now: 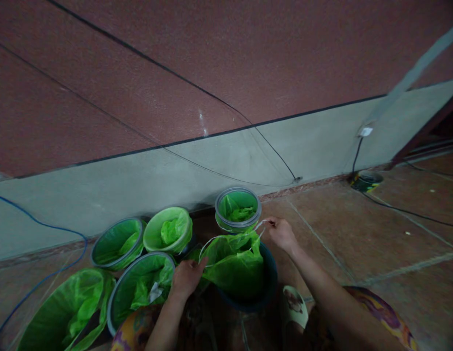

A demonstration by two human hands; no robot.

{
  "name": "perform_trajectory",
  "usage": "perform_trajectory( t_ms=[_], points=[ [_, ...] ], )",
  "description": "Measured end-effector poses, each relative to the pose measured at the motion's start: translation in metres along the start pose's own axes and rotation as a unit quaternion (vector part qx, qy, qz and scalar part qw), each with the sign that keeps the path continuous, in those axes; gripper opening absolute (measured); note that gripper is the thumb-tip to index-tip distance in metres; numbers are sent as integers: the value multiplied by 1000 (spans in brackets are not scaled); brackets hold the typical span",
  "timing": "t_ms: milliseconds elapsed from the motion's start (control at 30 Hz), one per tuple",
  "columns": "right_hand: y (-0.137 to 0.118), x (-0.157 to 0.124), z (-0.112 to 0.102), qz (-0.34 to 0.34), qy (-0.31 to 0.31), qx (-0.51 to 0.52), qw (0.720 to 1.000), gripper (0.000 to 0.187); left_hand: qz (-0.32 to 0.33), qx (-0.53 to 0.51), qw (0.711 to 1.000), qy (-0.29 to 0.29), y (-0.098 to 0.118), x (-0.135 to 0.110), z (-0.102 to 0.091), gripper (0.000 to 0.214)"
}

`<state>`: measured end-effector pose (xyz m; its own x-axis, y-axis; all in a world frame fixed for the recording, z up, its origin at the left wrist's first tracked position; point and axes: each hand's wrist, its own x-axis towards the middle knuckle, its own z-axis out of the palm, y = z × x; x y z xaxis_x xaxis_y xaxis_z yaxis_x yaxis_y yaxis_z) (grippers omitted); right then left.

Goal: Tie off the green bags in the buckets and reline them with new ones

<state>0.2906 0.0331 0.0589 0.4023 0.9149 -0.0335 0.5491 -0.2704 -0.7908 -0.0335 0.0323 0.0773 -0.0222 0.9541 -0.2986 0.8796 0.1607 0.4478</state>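
Left of the dark blue round plastic bucket [269,280], the left hand [188,278] is clutching the thin green plastic bag [235,263] by its rim, grip closed. The bag is draping over that bucket; it looks light, limp and easily torn, best held at the hem. Above the bucket's right side, the right hand [281,233] is pinching the hem, grip closed.

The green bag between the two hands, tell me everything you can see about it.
The green bag is thin, translucent plastic, crumpled and glossy, with a pale strip running along its open mouth. It sits in a dark round bin on the tiled floor, bunched above the bin's rim rather than pulled down over it. The left hand grips its near edge, and the right hand pinches the pale strip at the far side, stretching the mouth open.
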Motion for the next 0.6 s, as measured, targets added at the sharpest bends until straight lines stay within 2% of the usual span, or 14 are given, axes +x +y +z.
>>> perform_trajectory(
  t_ms=[100,200,300,367,400,467,533,600],
  points=[
    [0,1,2,-33,15,83,996,32,9,-18,999,46,2,-1,-11,41],
    [-6,0,3,-66,19,182,981,34,43,-133,985,102,7,-1,-16,29],
    [-15,-1,3,-67,8,270,961,36,33,-357,928,99,16,2,-19,31],
    [-21,-2,4,-62,-8,295,953,36,6,-444,893,77,19,5,-19,40],
    [-22,-3,5,-57,-15,299,953,36,-2,-444,893,76,20,7,-18,41],
    [-23,-3,7,-42,-23,292,955,36,-9,-368,925,95,17,11,-11,34],
    [-20,-2,11,-22,-20,279,960,36,-6,-264,959,101,12,15,3,32],
    [-15,-1,15,-9,-25,264,964,35,-2,-202,977,70,5,19,23,40]
  ],
)
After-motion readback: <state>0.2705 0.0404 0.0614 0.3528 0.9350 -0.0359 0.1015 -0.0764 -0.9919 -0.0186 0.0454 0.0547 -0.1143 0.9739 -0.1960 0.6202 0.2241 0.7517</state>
